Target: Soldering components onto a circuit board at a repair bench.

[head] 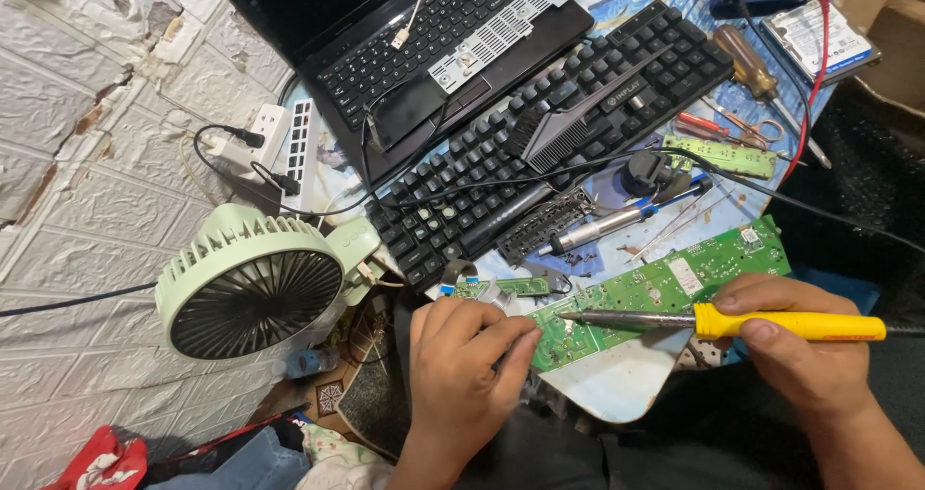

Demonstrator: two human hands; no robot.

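The right hand (805, 350) is closed around the yellow handle of a soldering iron (713, 321), thumb on top, fingers wrapped beneath. The iron lies nearly level, its metal shaft pointing left, and the tip rests over the left part of a long green circuit board (674, 283). The board lies slantwise on the near edge of the tabletop (626, 384), its left end lower than its right. The left hand (467, 355) is at that left end, fingers curled and pressed together, thumb and forefinger pinched close to the iron's tip; whether they grip something small there I cannot tell.

Just beyond the board a smaller green board (506, 288) lies with a flat ribbon cable. Behind it a black keyboard (559, 133) stretches diagonally, with a black brush (578, 124) lying on its keys and a silver pen-shaped tool (602, 230) just beside its near edge. Further back sits an open laptop (443, 47). To the left stands a pale green fan (252, 283), facing the camera, with a white power strip (279, 143) behind it. At the far right lie a wooden-handled screwdriver (747, 61) and red-handled scissors (718, 129)
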